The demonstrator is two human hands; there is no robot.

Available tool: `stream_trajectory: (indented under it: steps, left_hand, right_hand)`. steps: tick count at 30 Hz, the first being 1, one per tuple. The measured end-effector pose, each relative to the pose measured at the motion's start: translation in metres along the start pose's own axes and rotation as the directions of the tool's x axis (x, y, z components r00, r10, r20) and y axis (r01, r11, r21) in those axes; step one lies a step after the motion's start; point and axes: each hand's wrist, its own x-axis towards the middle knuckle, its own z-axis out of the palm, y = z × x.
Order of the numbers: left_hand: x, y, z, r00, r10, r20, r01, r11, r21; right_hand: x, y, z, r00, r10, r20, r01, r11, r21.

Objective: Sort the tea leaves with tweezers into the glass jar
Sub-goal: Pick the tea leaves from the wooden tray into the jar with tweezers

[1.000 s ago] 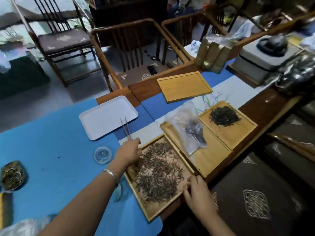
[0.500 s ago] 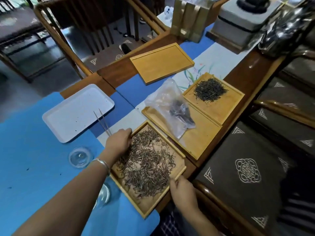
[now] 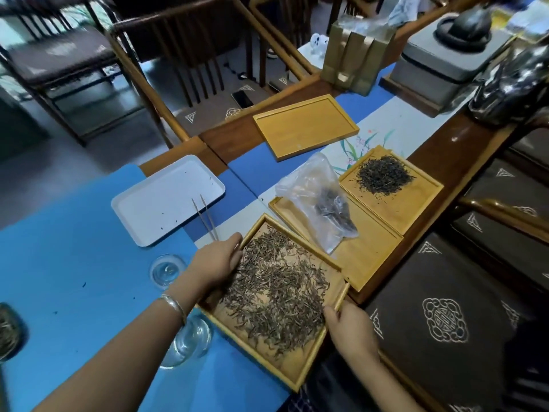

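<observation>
my left hand [image 3: 215,260] grips thin metal tweezers [image 3: 205,217], tips pointing away over the white tray [image 3: 139,203], fingers curled on the near wooden tray [image 3: 306,373] of pale tea leaves [image 3: 276,295]. right hand [image 3: 350,331] pinches that tray's right rim. the clear glass jar [image 3: 190,340] sits just beside my left wrist, nearer that hand.

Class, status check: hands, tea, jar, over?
Left hand holds tweezers at tea tray edge. Right hand grips tray's near corner. Glass jar under left wrist, no leaves lifted.
</observation>
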Motion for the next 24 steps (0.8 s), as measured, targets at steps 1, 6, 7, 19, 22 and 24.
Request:
stream_trajectory:
  steps: [1, 6, 7, 19, 22, 24]
  left_hand:
    - [-0.008, 0.000, -0.003, 1.000, -0.002, -0.023, 0.001, 0.999, -0.035]
    - [-0.047, 0.003, -0.029, 0.974, -0.092, -0.209, 0.018, 0.944, -0.330]
    - [-0.053, 0.002, -0.036, 0.964, -0.121, -0.236, 0.023, 0.924, -0.382]
    - [-0.138, -0.045, -0.101, 0.836, -0.418, -0.355, 0.101, 0.754, -0.649]
    - [-0.173, -0.059, -0.107, 0.779, -0.520, -0.350, 0.128, 0.678, -0.724]
    - [-0.201, -0.070, -0.108, 0.726, -0.597, -0.341, 0.151, 0.623, -0.768]
  right_hand:
    - [0.002, -0.001, -0.009, 1.000, -0.028, -0.009, 0.028, 1.000, -0.001]
    - [0.009, -0.026, -0.052, 0.989, -0.145, -0.040, 0.143, 0.988, -0.049]
    - [0.010, -0.034, -0.060, 0.983, -0.175, -0.053, 0.172, 0.983, -0.055]
    - [-0.002, -0.141, -0.094, 0.811, -0.569, -0.140, 0.550, 0.821, -0.151]
    - [-0.011, -0.161, -0.081, 0.767, -0.625, -0.143, 0.629, 0.777, -0.018]
    - [-0.022, -0.173, -0.064, 0.790, -0.612, -0.046, 0.601, 0.757, 0.257]
